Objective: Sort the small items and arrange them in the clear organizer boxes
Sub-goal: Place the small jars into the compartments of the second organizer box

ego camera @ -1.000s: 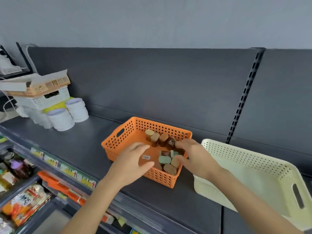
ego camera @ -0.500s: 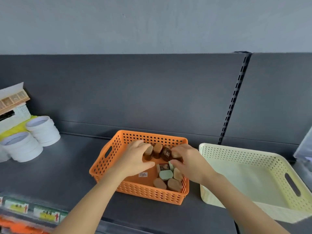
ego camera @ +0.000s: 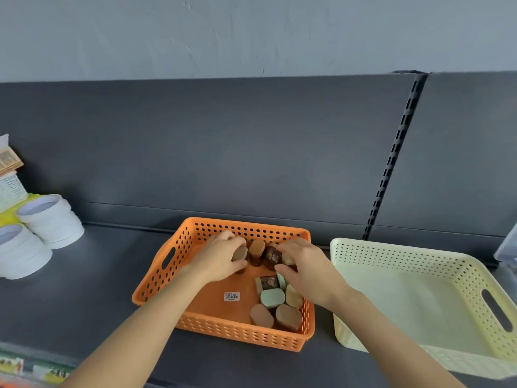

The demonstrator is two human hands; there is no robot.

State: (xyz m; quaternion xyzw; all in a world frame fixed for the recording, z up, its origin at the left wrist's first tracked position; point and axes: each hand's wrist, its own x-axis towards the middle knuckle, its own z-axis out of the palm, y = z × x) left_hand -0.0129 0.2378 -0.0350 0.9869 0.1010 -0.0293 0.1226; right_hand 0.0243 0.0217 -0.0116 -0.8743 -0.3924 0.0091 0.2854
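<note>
An orange perforated basket (ego camera: 179, 256) sits on the dark shelf and holds several small oval cases in tan, brown and mint. Along its far wall stands a row of upright cases. My left hand (ego camera: 216, 260) grips the tan case (ego camera: 240, 254) at the row's left end. My right hand (ego camera: 307, 268) pinches the pale case (ego camera: 288, 259) at the row's right end. Between them stand a brown case (ego camera: 256, 249) and a dark brown one (ego camera: 272, 256). A mint case (ego camera: 272, 297) and other loose cases lie in the front right corner.
A pale yellow perforated basket (ego camera: 419, 256) stands right of the orange one. Stacked white round tubs (ego camera: 50, 219) and a white basket (ego camera: 11, 189) sit at the far left. A clear box corner (ego camera: 507, 247) shows at the right edge. A slotted upright (ego camera: 391, 161) runs up the back panel.
Both hands have reached deeper into the orange basket and closed on the end cases of the back row. The camera has turned right and come closer.
</note>
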